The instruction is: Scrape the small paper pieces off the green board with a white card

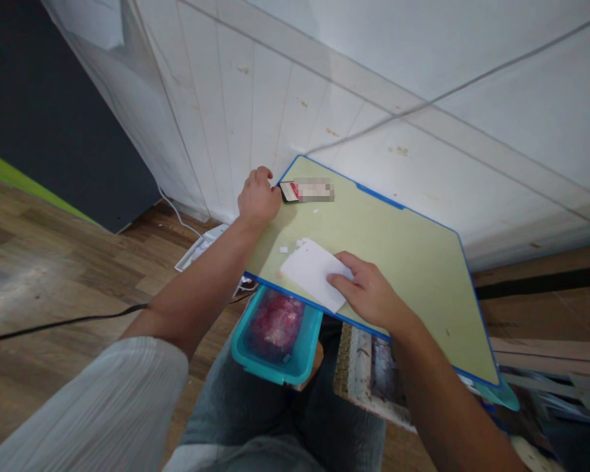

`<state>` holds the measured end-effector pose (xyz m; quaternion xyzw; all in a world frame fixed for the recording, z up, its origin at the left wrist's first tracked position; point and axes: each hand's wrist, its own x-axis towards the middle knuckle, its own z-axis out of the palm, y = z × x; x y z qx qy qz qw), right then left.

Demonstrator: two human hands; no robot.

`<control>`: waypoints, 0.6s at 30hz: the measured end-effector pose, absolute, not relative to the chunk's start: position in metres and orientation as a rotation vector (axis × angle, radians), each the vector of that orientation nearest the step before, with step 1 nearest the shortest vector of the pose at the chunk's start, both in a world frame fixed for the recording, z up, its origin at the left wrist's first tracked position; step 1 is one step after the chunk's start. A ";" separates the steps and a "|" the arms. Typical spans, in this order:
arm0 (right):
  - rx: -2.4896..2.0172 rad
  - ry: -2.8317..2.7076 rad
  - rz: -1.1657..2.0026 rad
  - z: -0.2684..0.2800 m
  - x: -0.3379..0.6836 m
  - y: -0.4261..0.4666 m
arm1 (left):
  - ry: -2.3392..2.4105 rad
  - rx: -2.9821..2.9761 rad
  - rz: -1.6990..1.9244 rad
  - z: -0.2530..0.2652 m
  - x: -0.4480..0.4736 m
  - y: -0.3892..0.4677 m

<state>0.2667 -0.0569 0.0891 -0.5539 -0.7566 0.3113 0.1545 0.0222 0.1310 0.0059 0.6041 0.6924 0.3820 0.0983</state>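
Observation:
My right hand (366,288) is closed on a white paper card (311,270), thumb on top, over the yellow-green board (403,262) with a blue rim. Small white paper bits (284,250) lie by the card's far left edge. At the board's upper left edge is my left hand (259,196), its fingers loosely bent and apart, some fingertips hidden. Right beside its thumb lies a phone (289,192) with a lit screen, partly blurred out; whether the thumb touches it I cannot tell.
A teal plastic tub (280,375) with a reddish bundle inside sits under the board's near edge, above my legs. A worn framed piece (368,373) stands beside it. A white panelled wall (275,98) with a cable rises behind. A power strip (201,247) lies on the wooden floor.

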 end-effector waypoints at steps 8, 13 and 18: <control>-1.562 -2.246 1.011 0.097 0.273 -0.051 | 2.014 1.790 1.149 0.003 0.020 0.133; -1.644 -2.266 0.683 0.099 0.264 -0.038 | 2.032 1.839 1.169 0.000 0.020 0.134; -1.630 -2.393 0.678 0.108 0.256 -0.042 | 2.039 1.849 1.175 -0.003 0.019 0.136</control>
